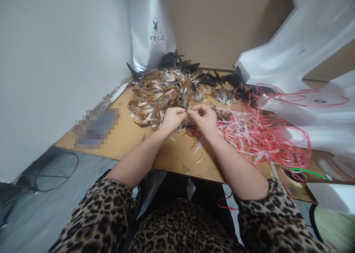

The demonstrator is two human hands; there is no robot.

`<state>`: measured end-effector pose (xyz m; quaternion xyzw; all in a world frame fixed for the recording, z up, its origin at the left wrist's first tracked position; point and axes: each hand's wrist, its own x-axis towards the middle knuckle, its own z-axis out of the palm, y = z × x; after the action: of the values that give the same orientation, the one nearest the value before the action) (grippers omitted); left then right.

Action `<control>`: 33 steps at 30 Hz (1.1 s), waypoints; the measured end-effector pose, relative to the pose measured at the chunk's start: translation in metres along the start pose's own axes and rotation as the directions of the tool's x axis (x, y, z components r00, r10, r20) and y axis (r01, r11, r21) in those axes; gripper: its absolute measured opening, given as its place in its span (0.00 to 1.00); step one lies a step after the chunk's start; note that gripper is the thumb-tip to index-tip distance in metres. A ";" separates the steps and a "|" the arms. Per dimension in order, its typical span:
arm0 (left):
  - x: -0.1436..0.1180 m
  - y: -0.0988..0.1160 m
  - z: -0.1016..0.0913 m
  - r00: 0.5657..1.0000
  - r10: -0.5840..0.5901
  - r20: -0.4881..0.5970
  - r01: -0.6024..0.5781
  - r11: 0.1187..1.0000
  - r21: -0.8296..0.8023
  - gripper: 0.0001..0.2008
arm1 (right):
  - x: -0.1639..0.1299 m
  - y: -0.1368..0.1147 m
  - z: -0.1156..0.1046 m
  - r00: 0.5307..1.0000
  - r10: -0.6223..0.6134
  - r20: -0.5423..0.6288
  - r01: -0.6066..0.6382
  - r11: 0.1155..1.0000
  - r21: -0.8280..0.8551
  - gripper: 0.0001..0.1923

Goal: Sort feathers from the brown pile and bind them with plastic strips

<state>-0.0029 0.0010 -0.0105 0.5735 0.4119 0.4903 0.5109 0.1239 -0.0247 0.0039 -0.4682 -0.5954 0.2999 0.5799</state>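
Observation:
My left hand (173, 119) and my right hand (205, 120) meet fingertip to fingertip over the table, both closed in a pinch. Between them they grip the base of a small feather bunch (185, 95), which points away from me; its outline blends into the feathers behind. A wide pile of brown and white feathers (155, 94) lies just beyond my hands. Black feathers (174, 60) stick up along the back of it. Right of my right hand is a tangled heap of pink and white ribbon strips (249, 134).
A silver-white bag (154, 9) stands at the back against the wall. White sheeting (291, 57) hangs at the right. On the wooden table (130, 138), a blurred-out flat item (95, 129) lies left. A green strip (310, 172) lies right. Black cable (55, 176) trails on the floor.

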 end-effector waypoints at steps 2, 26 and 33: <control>-0.001 0.000 0.001 1.000 0.022 -0.011 -0.022 1.000 0.010 0.10 | 0.000 0.001 0.001 1.000 0.001 -0.021 -0.001 1.000 0.000 0.10; -0.006 0.013 -0.006 0.869 -0.296 0.396 0.476 0.718 -0.508 0.07 | 0.009 0.010 -0.004 0.942 0.263 0.210 -0.331 0.838 0.433 0.09; -0.003 0.010 -0.007 0.911 -0.300 0.283 0.407 0.763 -0.502 0.08 | 0.006 0.006 -0.002 0.939 0.267 0.216 -0.340 0.817 0.466 0.10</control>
<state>-0.0107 -0.0018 -0.0010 0.3565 0.3047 0.4265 0.7734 0.1283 -0.0171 0.0009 -0.3699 -0.4550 0.5638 0.5816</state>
